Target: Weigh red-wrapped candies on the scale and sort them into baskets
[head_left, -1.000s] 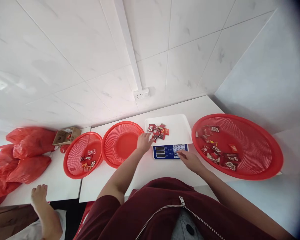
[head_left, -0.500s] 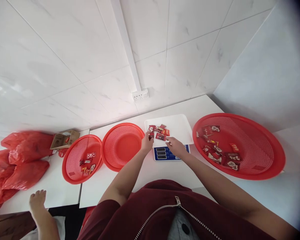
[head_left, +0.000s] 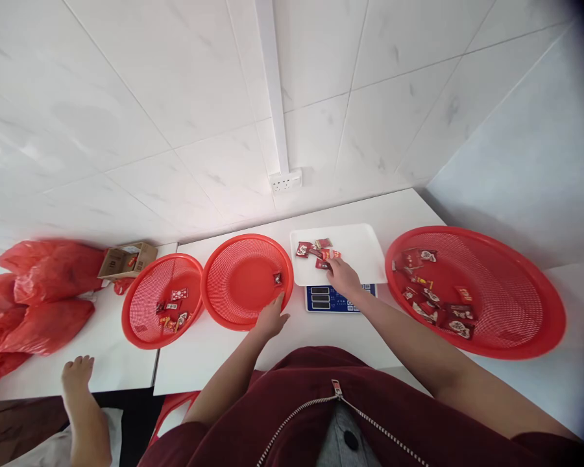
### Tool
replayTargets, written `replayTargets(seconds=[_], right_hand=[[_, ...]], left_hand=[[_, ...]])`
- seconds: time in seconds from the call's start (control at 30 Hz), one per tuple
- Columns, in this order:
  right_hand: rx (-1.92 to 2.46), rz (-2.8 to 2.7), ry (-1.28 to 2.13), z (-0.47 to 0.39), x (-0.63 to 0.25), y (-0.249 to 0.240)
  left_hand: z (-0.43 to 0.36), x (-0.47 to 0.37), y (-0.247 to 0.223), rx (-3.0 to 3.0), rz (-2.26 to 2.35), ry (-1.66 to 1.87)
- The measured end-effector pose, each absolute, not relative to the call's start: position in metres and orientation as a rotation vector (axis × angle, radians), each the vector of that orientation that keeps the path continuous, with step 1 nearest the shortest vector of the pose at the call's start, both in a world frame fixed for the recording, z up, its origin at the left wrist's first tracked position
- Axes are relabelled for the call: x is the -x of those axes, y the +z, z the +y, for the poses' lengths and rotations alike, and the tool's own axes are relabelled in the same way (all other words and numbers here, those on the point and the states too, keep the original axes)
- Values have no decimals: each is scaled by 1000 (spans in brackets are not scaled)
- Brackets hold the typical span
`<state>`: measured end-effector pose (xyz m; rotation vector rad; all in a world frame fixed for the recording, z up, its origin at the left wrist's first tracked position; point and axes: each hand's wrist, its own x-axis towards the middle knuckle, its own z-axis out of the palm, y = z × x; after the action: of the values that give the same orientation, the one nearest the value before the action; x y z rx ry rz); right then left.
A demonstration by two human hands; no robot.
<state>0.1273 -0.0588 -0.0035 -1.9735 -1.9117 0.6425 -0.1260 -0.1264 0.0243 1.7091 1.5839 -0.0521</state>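
Observation:
Several small red packets [head_left: 316, 249] lie on the white scale tray [head_left: 365, 259]. My right hand [head_left: 343, 275] reaches over the tray's front edge, its fingers closed on a red packet [head_left: 322, 264] beside the others. At the near right rim of the middle red basket [head_left: 246, 282] is my left hand [head_left: 271, 318], fingers apart and holding nothing. A single dark red packet [head_left: 278, 279] is inside that basket, just beyond my left fingertips.
Packets also lie in the large right basket [head_left: 516, 298] and the left basket [head_left: 139, 305]. Red plastic bags [head_left: 53, 279] and a cardboard box [head_left: 121, 261] stand far left. Another person's hand [head_left: 78, 373] is at the lower left table edge.
My left hand has moved left from the tray to the middle basket and opened; a packet now lies in that basket. My right hand has closed on a packet. The view has shifted slightly.

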Motion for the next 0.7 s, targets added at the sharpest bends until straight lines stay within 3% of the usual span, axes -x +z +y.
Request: replayTargets(seconds=[0.13,0.3,0.5,0.7], right_hand=[[1927,-1465,941,-53,-114,2],[1392,-1467,1352,-43,-81,24],[1851,-1803,684,-29,-112,18],[2058,-1762,662,-37,-150,-4]], left_hand=[[-136,129,20,-1817,1595,-196],[-134,133,18,-1850,1597,-249],[-131,139,19,-1879,1563,-290],[-131,144,18,-1898,1534,-263]])
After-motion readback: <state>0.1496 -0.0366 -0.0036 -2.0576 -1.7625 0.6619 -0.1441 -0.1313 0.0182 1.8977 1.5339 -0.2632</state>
